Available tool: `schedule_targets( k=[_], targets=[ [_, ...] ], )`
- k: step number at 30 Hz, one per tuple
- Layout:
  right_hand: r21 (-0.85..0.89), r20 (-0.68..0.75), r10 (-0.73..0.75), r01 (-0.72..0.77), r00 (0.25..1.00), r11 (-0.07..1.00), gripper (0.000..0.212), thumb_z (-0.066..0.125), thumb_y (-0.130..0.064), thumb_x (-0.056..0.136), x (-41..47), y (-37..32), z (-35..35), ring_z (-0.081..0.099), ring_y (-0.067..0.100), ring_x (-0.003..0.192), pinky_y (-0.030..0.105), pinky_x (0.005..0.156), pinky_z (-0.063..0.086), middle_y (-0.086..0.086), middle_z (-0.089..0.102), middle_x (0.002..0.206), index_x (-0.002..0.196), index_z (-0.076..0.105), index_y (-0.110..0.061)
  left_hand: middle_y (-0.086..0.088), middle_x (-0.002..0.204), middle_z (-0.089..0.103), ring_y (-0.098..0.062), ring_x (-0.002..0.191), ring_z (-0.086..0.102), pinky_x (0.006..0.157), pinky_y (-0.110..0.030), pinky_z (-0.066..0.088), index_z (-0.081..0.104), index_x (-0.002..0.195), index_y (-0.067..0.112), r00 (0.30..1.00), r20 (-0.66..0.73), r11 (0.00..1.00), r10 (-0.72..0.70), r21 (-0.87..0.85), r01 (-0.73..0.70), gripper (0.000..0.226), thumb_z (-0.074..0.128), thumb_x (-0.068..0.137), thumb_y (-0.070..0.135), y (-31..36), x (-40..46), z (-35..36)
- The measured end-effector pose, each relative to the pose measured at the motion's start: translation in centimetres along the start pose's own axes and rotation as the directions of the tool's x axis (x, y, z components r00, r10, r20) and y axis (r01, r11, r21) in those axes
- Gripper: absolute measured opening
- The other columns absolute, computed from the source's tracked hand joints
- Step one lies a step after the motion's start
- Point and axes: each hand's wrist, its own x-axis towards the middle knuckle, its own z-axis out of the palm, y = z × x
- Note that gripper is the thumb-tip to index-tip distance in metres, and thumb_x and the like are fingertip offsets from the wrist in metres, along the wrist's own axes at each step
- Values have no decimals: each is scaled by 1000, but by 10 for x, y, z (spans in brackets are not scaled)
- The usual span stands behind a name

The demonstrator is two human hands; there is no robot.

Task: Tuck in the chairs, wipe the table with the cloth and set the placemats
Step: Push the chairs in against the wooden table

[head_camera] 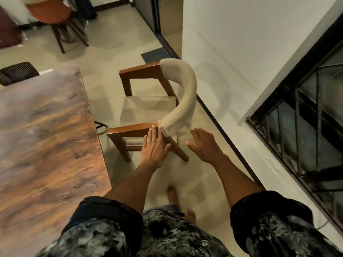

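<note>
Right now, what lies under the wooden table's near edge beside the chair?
Under the table edge only a dark metal leg piece shows, on the side where the chair stands apart from it. The tabletop covers everything else beneath. Both the left hand and the right hand are open.

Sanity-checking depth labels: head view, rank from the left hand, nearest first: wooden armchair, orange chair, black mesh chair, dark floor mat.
From the left hand:
1. Wooden armchair, fingers at its near armrest, right of the table.
2. Dark floor mat, on the floor beyond the armchair, by the wall.
3. Black mesh chair, at the table's far left end.
4. Orange chair, top left, farthest back.
</note>
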Motion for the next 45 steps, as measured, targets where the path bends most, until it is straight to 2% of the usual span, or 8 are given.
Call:
schedule_targets(
  k=[6,10,14,24,33,39,42,45],
  targets=[
    [-60,24,12,-11,1000,998,63,38,-55,106,45,27,-27,43,30,147,47,117,35,12,49,155,150,46,-11,-17,179,-8,-33,166,-9,134,-49,1,-4,171,10,999,9,999,-33,-43,34,79,33,113,51,9,60,-5],
    [-70,32,48,-46,998,997,77,28,-65,100,67,54,-55,37,29,151,48,120,32,12,46,159,152,45,-10,-15,179,-8,-32,166,-8,134,-48,-1,-4,171,11,1000,15,995,18,-100,-17,80,38,113,47,35,90,0],
    [-90,27,3,0,1000,996,59,43,-53,109,96,82,-65,35,28,154,46,121,31,10,46,159,152,44,-12,-15,179,-9,-33,166,-8,135,-50,0,-4,171,11,999,28,997,-24,-79,26,82,37,113,52,44,118,-5],
    [-93,73,-209,215,975,972,59,47,-52,108,202,146,-104,41,27,149,43,120,33,9,48,157,152,45,-13,-19,178,-12,-34,166,-9,134,-49,0,-7,171,10,970,-2,966,-244,-92,243,82,26,113,57,83,196,-9],
    [-130,227,-414,449,881,884,67,54,-51,106,285,218,-144,38,33,153,48,123,33,16,40,164,157,39,-9,-17,178,-10,-33,166,-7,133,-47,-2,-5,171,11,891,-43,880,-451,-185,437,82,32,113,54,170,239,1],
    [-77,328,-537,589,777,805,78,37,-66,105,340,196,-134,28,30,158,48,126,25,12,31,170,163,30,-15,-18,178,-13,-32,166,-9,133,-47,-3,-7,170,12,802,-30,792,-597,-182,583,85,31,111,59,159,249,-4],
    [-62,354,-573,630,739,774,94,23,-77,94,364,192,-121,26,30,159,47,127,24,13,29,171,164,29,-13,-18,177,-17,-33,165,-12,133,-49,-5,-11,170,12,796,42,779,-603,-182,600,94,33,107,67,155,259,-2],
    [-88,390,-582,658,713,748,85,41,-67,103,386,192,-113,19,29,162,44,129,19,13,20,175,166,23,-12,-18,178,-14,-33,166,-10,133,-49,-3,-8,171,12,804,85,781,-588,-197,593,103,39,103,73,158,283,4]
  ],
)
